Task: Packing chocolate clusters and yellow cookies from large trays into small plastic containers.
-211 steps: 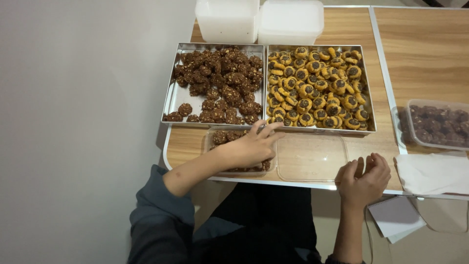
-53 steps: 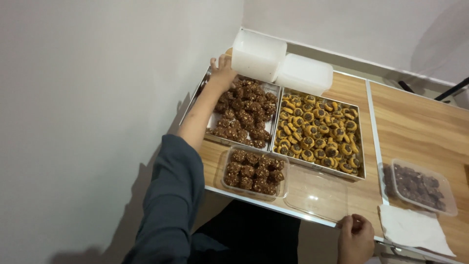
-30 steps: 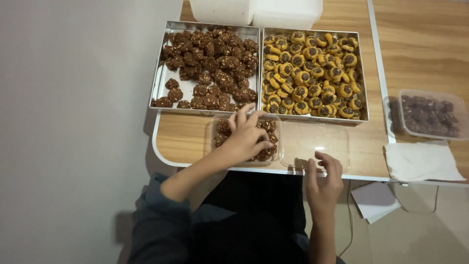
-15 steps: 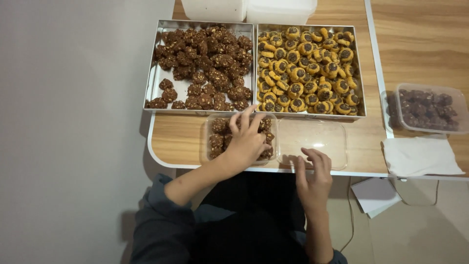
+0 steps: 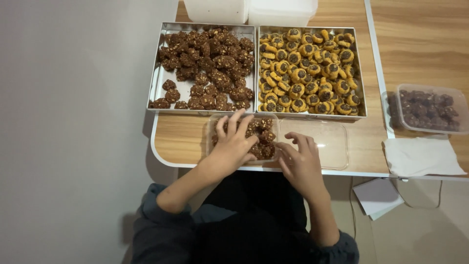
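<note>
**Desk:** Cookies in a clear plastic container (image 5: 266, 128) at the near edge of the worktop (image 5: 181, 137). What are the hands doing?

**Photographer:** The left hand (image 5: 234, 144) lies flat across the dark cookies in that container, fingers spread and not gripping anything, as if steadying or levelling the batch. The right hand (image 5: 300, 161) sits just beside it at the container's right rim, fingers loosely curled and touching the edge. Whether it pinches anything, I cannot tell.

**Desk:** Why is the container so close to the person?

**Photographer:** My reading: it is pulled to the front edge so both hands reach it without stretching over the trays. A clear lid or empty second tub (image 5: 317, 142) lies touching it on the right, handy for the right hand.

**Desk:** And behind?

**Photographer:** Two metal trays side by side. The left tray (image 5: 155, 93) holds dark chocolate cookies, partly emptied at its near-left corner. The right tray (image 5: 360, 98) is packed with yellow cookies with dark centres. White tubs (image 5: 249, 10) stand at the far edge.

**Desk:** Anything off to the side?

**Photographer:** A filled plastic container of dark cookies (image 5: 427, 108) sits well apart to the right, with a white paper napkin (image 5: 420, 157) just in front of it.
</note>
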